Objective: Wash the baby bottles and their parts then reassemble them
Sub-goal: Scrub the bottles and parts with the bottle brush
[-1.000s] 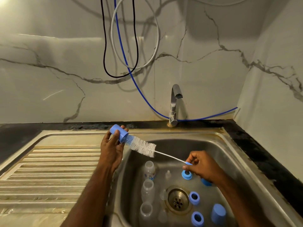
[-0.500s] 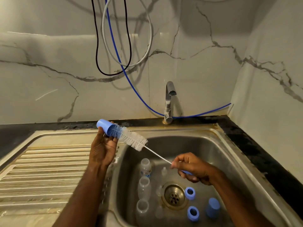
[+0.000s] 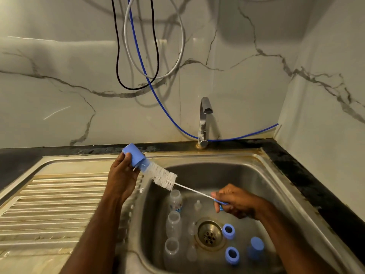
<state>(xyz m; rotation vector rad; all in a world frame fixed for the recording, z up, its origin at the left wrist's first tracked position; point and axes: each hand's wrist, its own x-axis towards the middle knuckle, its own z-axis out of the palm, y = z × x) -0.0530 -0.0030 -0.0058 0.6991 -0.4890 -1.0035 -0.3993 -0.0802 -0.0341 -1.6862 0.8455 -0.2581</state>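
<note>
Head view: the left hand (image 3: 122,180) curls its fingers round a small blue plastic bottle cap (image 3: 134,156), held up at ten o'clock from the round steel drain (image 3: 209,233), over the sink's inner edge. The right hand (image 3: 237,201) pinches the blue handle of a white bristle bottle brush (image 3: 165,178). Compared with a second ago the brush has been drawn back and pushed in again (only its tip is inside the cap now), so the scrubbing stroke looks to be mid-cycle and this cap not yet finished.

Lying in the stainless steel sink (image 3: 262,175): three clear plastic baby bottles (image 3: 173,224) at nine o'clock of the drain, two blue screw rings (image 3: 228,231) at three to five o'clock, another blue cap (image 3: 256,246) beyond. The chrome tap (image 3: 204,119) at twelve o'clock is not running. Nothing blocks the brush.
</note>
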